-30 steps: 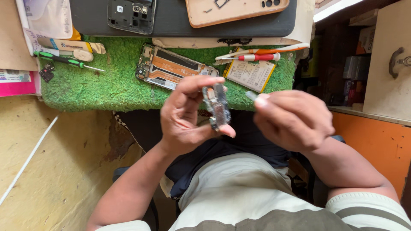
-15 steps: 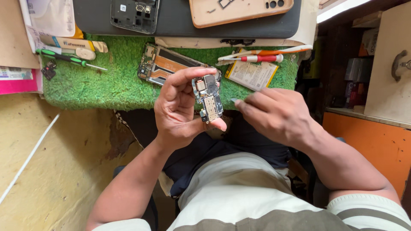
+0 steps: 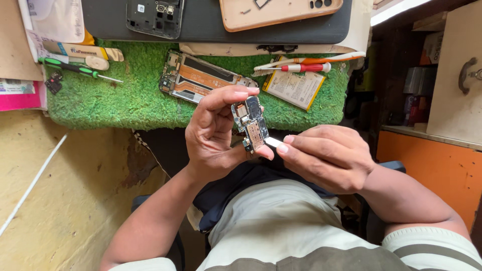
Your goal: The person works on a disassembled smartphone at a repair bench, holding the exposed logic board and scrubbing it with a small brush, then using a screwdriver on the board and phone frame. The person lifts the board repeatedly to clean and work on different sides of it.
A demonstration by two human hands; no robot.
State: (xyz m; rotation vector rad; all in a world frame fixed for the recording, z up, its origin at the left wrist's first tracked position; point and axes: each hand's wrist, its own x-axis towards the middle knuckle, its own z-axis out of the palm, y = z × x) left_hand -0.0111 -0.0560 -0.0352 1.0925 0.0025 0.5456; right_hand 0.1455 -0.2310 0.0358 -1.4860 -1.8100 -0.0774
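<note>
Circuit board (image 3: 250, 125) pinched in left hand (image 3: 216, 133); right hand (image 3: 326, 155) presses a white tool (image 3: 273, 142) against it.

A flat phone battery (image 3: 296, 88) with a white printed label and a yellow edge lies on the green mat, right of centre, just below a red-and-white pen. At the far left edge, a clear plastic packet (image 3: 52, 20) with a pale sheet inside rests against brown card. Just below it lies a narrow cream tube-like pack (image 3: 80, 51) with a printed label. A pink-and-white printed package (image 3: 19, 94) sits at the left edge, near side of the mat.
</note>
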